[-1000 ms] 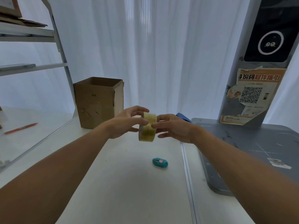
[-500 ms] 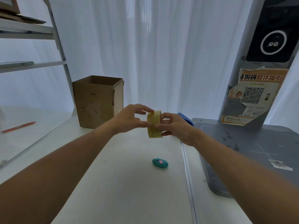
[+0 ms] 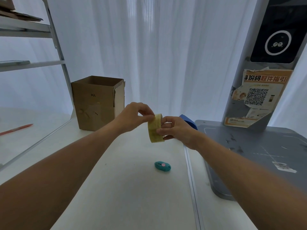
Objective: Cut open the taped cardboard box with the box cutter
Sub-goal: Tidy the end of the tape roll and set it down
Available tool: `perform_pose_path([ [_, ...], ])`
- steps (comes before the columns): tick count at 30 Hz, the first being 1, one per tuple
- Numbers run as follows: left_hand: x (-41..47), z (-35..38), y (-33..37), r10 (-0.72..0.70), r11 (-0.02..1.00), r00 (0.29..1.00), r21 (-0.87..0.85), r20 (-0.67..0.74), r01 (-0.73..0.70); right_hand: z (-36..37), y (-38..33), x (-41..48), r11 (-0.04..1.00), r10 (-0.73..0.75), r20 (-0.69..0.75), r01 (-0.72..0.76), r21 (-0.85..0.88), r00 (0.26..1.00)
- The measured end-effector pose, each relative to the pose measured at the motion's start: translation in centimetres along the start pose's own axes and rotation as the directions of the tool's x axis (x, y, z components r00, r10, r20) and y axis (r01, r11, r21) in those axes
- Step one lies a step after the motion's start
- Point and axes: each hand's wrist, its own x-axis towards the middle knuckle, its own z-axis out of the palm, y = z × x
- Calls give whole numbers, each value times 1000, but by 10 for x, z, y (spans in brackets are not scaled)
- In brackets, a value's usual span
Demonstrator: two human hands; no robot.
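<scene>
A yellowish roll of tape (image 3: pixel 155 129) is held upright in the air above the white table. My right hand (image 3: pixel 176 129) grips it from the right side. My left hand (image 3: pixel 135 116) pinches at its upper edge with thumb and fingertips. A brown cardboard box (image 3: pixel 98 103) stands at the back left of the table with its top open. A small teal box cutter (image 3: pixel 162 166) with a pink button lies on the table below my hands, untouched.
A metal shelf frame (image 3: pixel 58 47) rises at the left, and a red pen (image 3: pixel 16 129) lies beyond it. At the right stands a grey platform (image 3: pixel 259 151) with a pillar bearing a QR-code poster (image 3: pixel 259 97). A blue object (image 3: pixel 187 120) peeks out behind my right hand.
Both hands have shifted the tape roll slightly right. My left fingers have moved from the roll's side up to pinch its top edge.
</scene>
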Motion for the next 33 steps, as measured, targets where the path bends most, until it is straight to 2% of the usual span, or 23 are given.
perform_pose_path([
  [8, -4, 4, -7, -4, 992, 990, 129, 144, -14, 4, 17, 5, 999, 46, 49, -45, -31, 998],
  [21, -6, 10, -7, -54, 981, 986, 192, 157, 23, 11, 12, 7, 998, 41, 36, -39, -55, 999],
  [29, -4, 0, -5, -72, 988, 967, 151, 245, 35, 6, 9, 4, 998, 56, 15, -55, -42, 998],
  [33, -3, 2, -6, -94, 985, 970, 163, 224, 58, 8, 7, 4, 996, 67, 6, -67, -57, 998],
])
